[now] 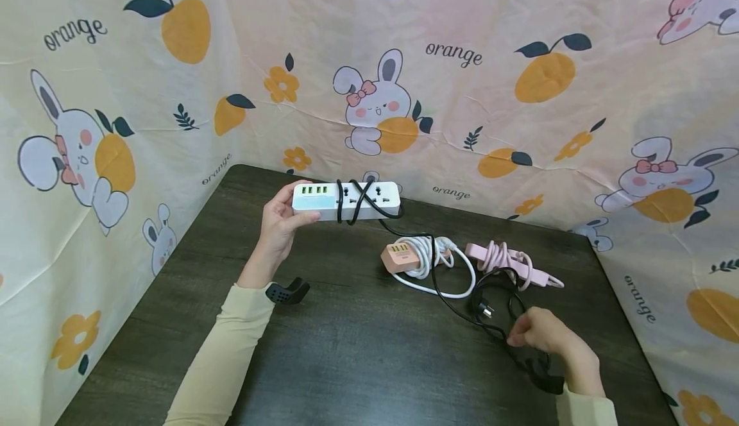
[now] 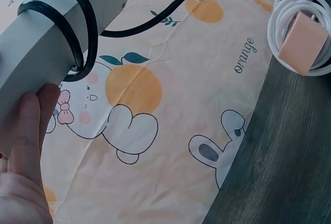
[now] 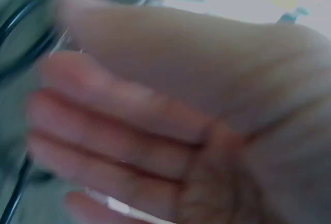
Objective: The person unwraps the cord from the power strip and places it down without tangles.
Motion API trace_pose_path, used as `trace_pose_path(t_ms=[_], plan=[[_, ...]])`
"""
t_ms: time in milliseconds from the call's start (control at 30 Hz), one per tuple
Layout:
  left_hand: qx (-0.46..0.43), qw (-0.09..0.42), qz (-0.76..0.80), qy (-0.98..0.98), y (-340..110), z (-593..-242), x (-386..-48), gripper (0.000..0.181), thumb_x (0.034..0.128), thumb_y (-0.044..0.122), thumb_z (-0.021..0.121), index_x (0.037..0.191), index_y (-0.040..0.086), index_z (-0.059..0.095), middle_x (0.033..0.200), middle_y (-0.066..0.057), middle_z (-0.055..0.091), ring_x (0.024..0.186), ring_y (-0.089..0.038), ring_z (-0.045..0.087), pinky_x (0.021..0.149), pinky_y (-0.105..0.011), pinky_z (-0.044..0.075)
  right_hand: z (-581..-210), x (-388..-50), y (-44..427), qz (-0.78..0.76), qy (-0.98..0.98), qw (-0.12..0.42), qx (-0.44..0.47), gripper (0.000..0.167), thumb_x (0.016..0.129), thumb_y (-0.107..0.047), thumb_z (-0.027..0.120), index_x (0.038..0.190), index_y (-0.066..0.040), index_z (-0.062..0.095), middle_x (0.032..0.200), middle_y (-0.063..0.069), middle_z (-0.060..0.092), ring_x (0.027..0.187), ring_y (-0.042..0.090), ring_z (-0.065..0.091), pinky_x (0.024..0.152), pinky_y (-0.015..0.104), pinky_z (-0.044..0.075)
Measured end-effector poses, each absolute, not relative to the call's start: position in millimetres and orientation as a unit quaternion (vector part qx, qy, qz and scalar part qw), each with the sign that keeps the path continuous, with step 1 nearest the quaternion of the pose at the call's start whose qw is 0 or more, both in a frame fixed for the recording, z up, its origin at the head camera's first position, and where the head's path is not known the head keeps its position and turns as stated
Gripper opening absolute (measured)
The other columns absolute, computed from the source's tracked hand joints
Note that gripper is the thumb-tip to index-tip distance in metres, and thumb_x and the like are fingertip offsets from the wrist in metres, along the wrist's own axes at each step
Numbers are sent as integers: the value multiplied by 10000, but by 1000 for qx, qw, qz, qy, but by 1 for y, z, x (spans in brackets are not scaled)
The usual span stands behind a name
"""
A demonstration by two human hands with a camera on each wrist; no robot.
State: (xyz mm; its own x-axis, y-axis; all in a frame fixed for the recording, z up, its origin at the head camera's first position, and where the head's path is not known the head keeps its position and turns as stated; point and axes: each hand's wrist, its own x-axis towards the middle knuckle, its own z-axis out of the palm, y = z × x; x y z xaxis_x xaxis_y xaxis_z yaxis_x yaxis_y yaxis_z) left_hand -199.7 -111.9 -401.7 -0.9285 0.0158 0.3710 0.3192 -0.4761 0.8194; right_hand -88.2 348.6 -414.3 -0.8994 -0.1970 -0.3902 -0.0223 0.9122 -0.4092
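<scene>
Nearest my head camera, a cream left sleeve comes in from seven o'clock. The widest thing I have is the printed cloth, with rabbits and oranges, standing from nine o'clock over to three behind the dark wooden table.

Just off the centre of my head view, toward nine o'clock, the white power strip is held up off the tabletop. Its long axis runs nine to three; the USB-port end points to nine, and the socket face is turned toward me. The left hand grips that nine o'clock end between thumb and fingers.

At four o'clock from the strip, the right hand has its fingers together, tips at the black cord. My right wrist feed is blurred, so I can't tell whether they pinch it. The cord crosses round the white strip and trails toward four.

The pink power strip, wound in its own lead, lies between three and four; nearer in sits the peach power block beside its coiled white cord. Smallest is the black plug, near the right fingertips.
</scene>
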Motion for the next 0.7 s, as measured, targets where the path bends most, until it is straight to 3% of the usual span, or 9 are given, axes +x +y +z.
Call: trace_pose_path(t_ms=[100, 200, 333, 533, 600, 700], plan=[[-168, 86, -841, -508, -111, -401, -200, 508, 713, -226, 578, 1173, -14, 552, 1039, -11, 610, 907, -122, 597, 728, -226, 527, -402, -100, 322, -192, 971, 108, -89, 141, 785, -158, 732, 668, -112, 668, 607, -52, 593, 556, 90, 481, 511, 293, 410], [-169, 83, -839, -511, -110, -401, -200, 509, 713, -216, 584, 1159, 29, 567, 1039, -9, 609, 907, -119, 596, 722, -224, 527, -393, -116, 295, -198, 977, -6, -84, 165, 790, -146, 735, 655, -105, 650, 574, -55, 551, 525, 95, 436, 483, 272, 363], [-169, 83, -838, -513, -110, -400, -200, 510, 706, -210, 589, 1142, 55, 580, 1035, -8, 613, 900, -118, 595, 709, -222, 527, -392, -140, 263, -249, 958, -102, -102, 86, 799, -90, 732, 762, -27, 686, 677, 36, 633, 592, 165, 540, 538, 323, 454], [-171, 74, -832, -522, -109, -399, -202, 507, 711, -200, 598, 1195, -74, 512, 1045, -15, 601, 904, -119, 597, 701, -223, 530, -395, -165, 223, -339, 910, -191, -141, 146, 802, -55, 723, 924, 19, 696, 869, 135, 670, 798, 283, 636, 708, 480, 513], [-170, 72, -831, -525, -109, -399, -202, 537, 711, -205, 596, 1223, -142, 449, 1046, -11, 600, 903, -117, 597, 697, -221, 530, -395, -171, 211, -359, 899, -188, -164, 169, 810, -70, 719, 960, 5, 695, 908, 131, 671, 844, 290, 631, 743, 481, 498], [-170, 72, -831, -526, -109, -399, -203, 536, 708, -213, 595, 1220, -136, 457, 1045, -13, 600, 900, -118, 598, 690, -220, 532, -395, -177, 193, -367, 895, -157, -199, 207, 836, -96, 696, 1022, -5, 688, 960, 114, 674, 901, 278, 614, 752, 466, 475]])
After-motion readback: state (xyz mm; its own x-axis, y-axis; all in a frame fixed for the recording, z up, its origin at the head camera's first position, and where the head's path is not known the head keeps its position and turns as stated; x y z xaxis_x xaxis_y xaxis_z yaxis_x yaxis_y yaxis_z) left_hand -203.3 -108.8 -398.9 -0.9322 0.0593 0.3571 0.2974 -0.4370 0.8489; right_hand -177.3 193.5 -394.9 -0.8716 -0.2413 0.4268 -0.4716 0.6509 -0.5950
